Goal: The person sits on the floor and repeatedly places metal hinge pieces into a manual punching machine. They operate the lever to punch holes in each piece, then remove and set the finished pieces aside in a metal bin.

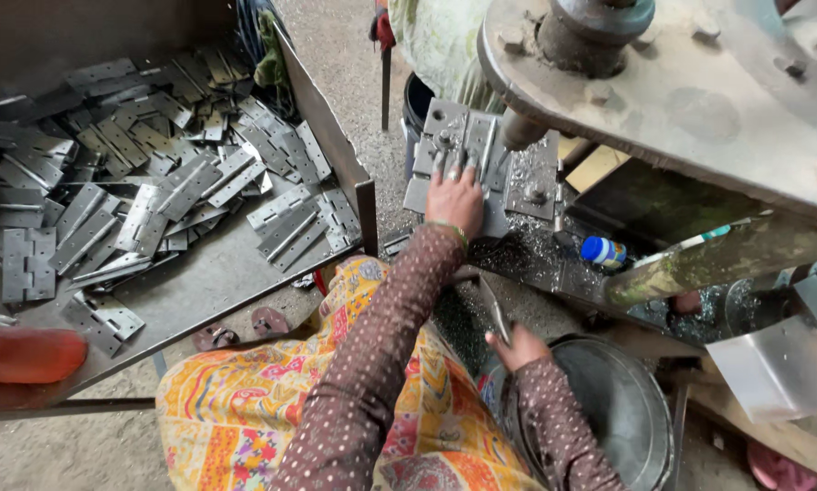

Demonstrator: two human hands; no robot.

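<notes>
Upright, long axis tilted up-left: metal hinge gripped in right hand fingers; left hand fingers spread flat on press plate.

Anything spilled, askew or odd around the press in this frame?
Metal shavings lie scattered over the press bed beside the left hand. Hinges sit in a loose, jumbled heap in the tray. Nothing looks damaged.

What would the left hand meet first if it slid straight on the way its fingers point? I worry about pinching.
Probably the dark round post just beyond the left hand and hinge plate; depth is unclear.
</notes>
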